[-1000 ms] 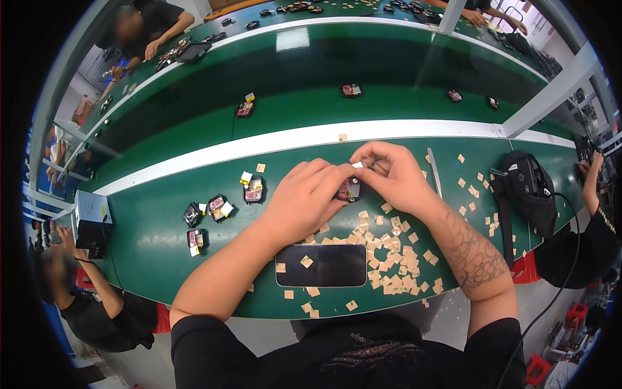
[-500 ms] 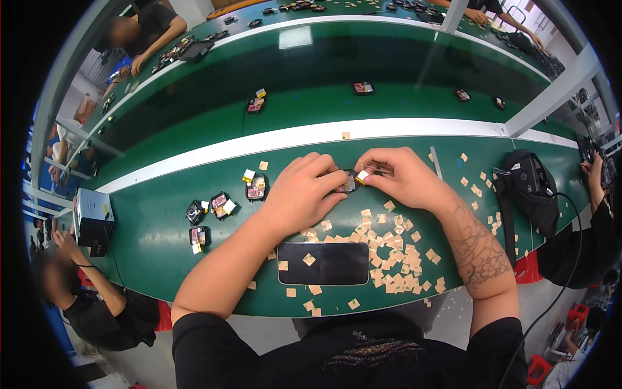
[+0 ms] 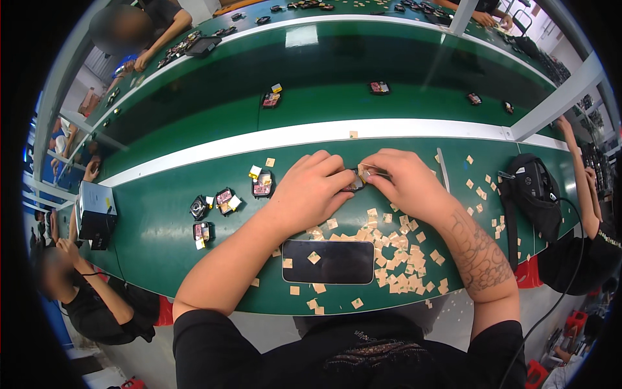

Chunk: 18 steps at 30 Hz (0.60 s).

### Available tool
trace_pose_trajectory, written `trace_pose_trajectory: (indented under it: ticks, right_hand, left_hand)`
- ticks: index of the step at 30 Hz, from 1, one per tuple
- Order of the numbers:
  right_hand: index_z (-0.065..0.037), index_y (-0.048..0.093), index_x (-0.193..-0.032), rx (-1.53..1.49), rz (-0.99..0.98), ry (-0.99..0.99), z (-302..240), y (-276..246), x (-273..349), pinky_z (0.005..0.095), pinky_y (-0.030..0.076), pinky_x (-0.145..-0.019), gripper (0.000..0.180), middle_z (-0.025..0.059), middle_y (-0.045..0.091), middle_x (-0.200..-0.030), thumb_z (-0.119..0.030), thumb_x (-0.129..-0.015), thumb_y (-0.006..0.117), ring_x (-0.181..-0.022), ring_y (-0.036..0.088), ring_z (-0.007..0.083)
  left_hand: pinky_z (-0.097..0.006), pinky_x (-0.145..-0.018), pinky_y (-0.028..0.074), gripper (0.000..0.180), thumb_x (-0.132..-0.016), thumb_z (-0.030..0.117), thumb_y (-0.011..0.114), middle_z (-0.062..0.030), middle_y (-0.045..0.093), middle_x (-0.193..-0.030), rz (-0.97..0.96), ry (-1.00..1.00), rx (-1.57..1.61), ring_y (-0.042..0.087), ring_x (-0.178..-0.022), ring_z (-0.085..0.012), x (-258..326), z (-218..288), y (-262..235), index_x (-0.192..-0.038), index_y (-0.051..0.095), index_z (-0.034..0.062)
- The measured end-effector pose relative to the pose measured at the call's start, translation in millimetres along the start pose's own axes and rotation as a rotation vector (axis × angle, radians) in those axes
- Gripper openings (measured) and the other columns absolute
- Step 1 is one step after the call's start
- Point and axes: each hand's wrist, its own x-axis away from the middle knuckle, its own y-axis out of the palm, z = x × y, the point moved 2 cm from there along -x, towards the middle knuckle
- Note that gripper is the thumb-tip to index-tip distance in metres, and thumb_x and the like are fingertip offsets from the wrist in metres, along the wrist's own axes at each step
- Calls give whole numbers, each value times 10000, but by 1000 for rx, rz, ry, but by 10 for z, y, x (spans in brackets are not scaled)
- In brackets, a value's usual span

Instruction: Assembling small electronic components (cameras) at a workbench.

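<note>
Both my hands meet over a small black device housing (image 3: 354, 183) with electronics inside, resting at the middle of the green table. My left hand (image 3: 310, 188) is closed, its thumb and fingertips gripping the housing's left side. My right hand (image 3: 405, 180) pinches a small, pale, yellowish flat piece (image 3: 367, 174) at the housing's right edge; the fingers hide much of it. To the left lie more open housings with circuit boards: one beside my left wrist (image 3: 262, 185), another farther left (image 3: 226, 201). Many beige square stickers (image 3: 405, 266) are scattered between my forearms.
A black phone (image 3: 328, 262) lies in front of me with stickers on it. To the right are a metal strip (image 3: 442, 170) and a black bag (image 3: 534, 194). A white bar (image 3: 311, 133) borders the green belt (image 3: 324, 107) carrying several housings. Co-workers sit around.
The housings on the belt have shifted right. My right fingertips have changed their hold, and the white-and-yellow piece between them shows less. My left hand still grips the housing.
</note>
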Motion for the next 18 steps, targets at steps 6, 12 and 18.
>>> trace_pose_trajectory:
  ticks: [6, 12, 18]
  right_hand:
    - [-14, 741, -1140, 30, 74, -52, -76, 118, 11, 412, 581, -791, 191, 157, 721, -994, -19, -950, 716, -894, 724, 358]
    - [0, 740, -1129, -87, 132, -44, -40, 237, 47, 389, 573, -760, 194, 153, 712, -984, 15, -936, 726, -863, 721, 334]
    - [17, 739, -1128, -190, 189, 19, 10, 289, 53, 314, 504, -672, 207, 103, 683, -930, 25, -925, 778, -738, 629, 194]
  left_hand:
    - [-408, -886, 514, 247, -880, 186, 826, -51, 620, -1011, 8, 11, 13, 613, -1010, -273, 0, -22, 19, -1076, 706, 95]
    - [-423, -875, 507, 284, -864, 179, 834, -63, 613, -999, 5, -11, 25, 610, -999, -296, -16, 5, -11, -1056, 646, 89]
    - [-433, -852, 506, 340, -834, 158, 856, -71, 622, -985, 24, -34, 41, 616, -976, -305, -13, 8, -18, -1065, 618, 86]
